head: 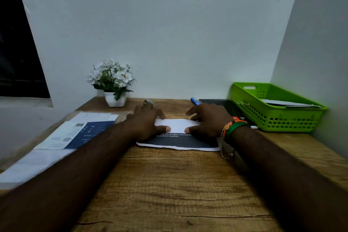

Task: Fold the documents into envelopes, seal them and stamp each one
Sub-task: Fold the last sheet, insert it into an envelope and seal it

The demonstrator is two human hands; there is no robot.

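Hands [178,122] press folded document [178,140] reading "dehumidifier box inside".

Left hand [148,120] and right hand [207,118] pressing folded document [178,135], wooden desk [169,184], green basket [273,118]

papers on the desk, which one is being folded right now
The document in the middle, its white back flap turned over the dark printed side, under the left hand and right hand. The papers at the left lie flat and untouched.
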